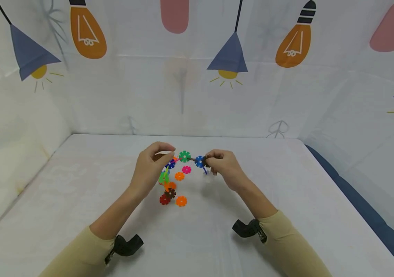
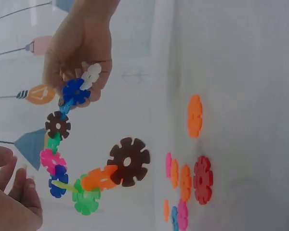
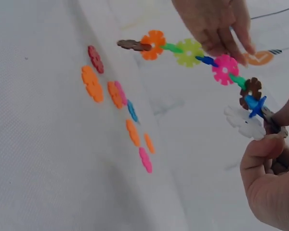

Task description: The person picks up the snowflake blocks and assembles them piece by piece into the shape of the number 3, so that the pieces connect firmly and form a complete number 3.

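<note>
A chain of interlocking plastic snowflake discs (image 1: 187,153) hangs in the air above the table. My right hand (image 1: 227,169) pinches a dark disc (image 3: 281,129) at one end, beside a blue disc (image 2: 73,89) and a whitish one (image 3: 241,122). Close to the chain's pink disc (image 3: 220,72), my left hand (image 1: 149,166) has its fingers loosely bent, and a small gap shows there in the left wrist view. A brown disc (image 2: 136,149) joined to an orange one forms the free end.
Loose discs lie on the white table (image 1: 197,238) below the chain, among them a red one (image 2: 203,182), an orange one (image 1: 181,198) and a pink one (image 1: 184,169). A white curtain (image 1: 131,92) printed with lamps and bulbs stands behind.
</note>
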Tool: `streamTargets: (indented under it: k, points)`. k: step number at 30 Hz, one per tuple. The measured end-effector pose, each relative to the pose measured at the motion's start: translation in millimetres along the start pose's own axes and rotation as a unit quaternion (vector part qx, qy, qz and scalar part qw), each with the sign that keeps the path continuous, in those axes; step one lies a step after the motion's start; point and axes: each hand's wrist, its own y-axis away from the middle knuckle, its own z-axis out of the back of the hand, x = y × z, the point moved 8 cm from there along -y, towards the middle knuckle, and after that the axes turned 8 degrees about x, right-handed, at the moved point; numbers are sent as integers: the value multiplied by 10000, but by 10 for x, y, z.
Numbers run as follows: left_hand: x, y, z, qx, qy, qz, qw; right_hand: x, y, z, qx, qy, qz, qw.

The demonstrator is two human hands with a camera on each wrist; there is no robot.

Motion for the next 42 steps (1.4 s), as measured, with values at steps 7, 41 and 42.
streamTargets:
  k: [7,41,42]
  points:
    - [-172,119,-206,304,9,-414,9987,3,24,47,-724,-941,80,9929]
    - [134,73,-380,36,351,126,9993,202,147,-217,-104,-1371,1030,9851]
    - [130,75,-383,64,373,124,9992,213,145,-201,-104,-1314,1071,9855]
